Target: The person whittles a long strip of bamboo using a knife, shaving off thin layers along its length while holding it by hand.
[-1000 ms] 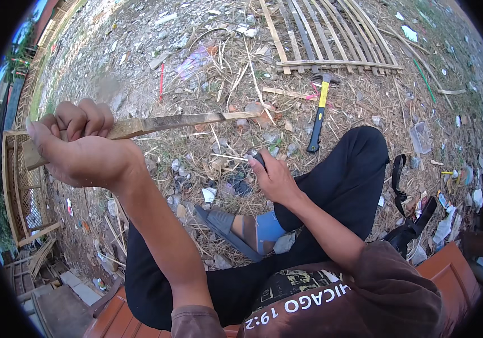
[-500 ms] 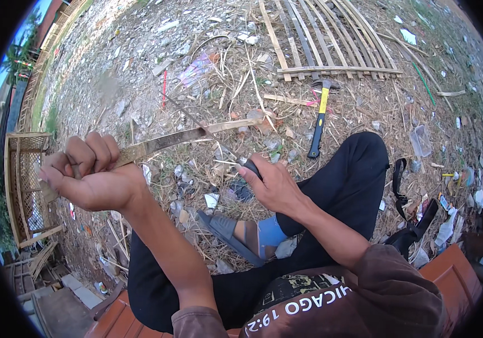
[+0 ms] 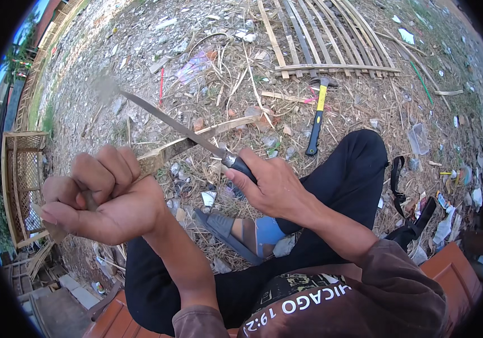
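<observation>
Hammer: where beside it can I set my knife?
Likely room for the knife: straw-strewn ground right of the hammer, between the slatted panel and right knee, where only small scraps show. Left of it, wood strips and stones crowd in.

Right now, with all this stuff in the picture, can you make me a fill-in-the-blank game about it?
1. The right hand holds the knife by its ____, not its blade.
2. The hand around the strip is the person's ____ one.
3. The hammer shows black and bright ____.

Missing words: handle; left; yellow.
</observation>
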{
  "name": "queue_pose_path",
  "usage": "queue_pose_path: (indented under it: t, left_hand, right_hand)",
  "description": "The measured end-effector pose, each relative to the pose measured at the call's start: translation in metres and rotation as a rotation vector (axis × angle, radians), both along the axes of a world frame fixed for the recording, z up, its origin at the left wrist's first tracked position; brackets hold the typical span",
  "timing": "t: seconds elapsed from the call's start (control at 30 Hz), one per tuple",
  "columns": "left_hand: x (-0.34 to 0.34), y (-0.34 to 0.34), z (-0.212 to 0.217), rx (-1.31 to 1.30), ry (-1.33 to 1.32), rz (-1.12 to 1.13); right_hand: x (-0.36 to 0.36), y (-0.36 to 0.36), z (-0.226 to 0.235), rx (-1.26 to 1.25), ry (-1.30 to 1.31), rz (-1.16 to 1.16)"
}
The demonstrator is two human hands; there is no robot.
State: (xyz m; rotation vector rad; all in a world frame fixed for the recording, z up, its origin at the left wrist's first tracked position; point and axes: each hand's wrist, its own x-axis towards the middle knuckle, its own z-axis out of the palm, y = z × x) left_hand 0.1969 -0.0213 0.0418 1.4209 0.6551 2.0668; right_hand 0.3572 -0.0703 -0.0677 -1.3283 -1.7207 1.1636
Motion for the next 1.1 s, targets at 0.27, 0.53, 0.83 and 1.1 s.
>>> queue_pose_path:
  t: [0.27, 0.53, 0.83, 1.1]
  left_hand:
    - [-0.004, -0.002, -0.003, -0.011, -0.025, 0.049]
    - [0.007, 0.001, 0.002, -0.028, -0.044, 0.025]
    - [-0.007, -0.001, 0.000, -0.007, -0.022, -0.047]
    - [-0.021, 0.000, -0.006, -0.013, -0.012, 0.071]
  right_hand:
    - [0.021, 0.017, -0.075, -0.108, -0.195, -0.075]
    - [0.051, 0.010, -0.099, -0.214, -0.231, -0.177]
    - [-0.007, 0.000, 0.016, 0.063, 0.256, 0.092]
    - [0.007, -0.025, -0.025, 0.206, 0.097, 0.056]
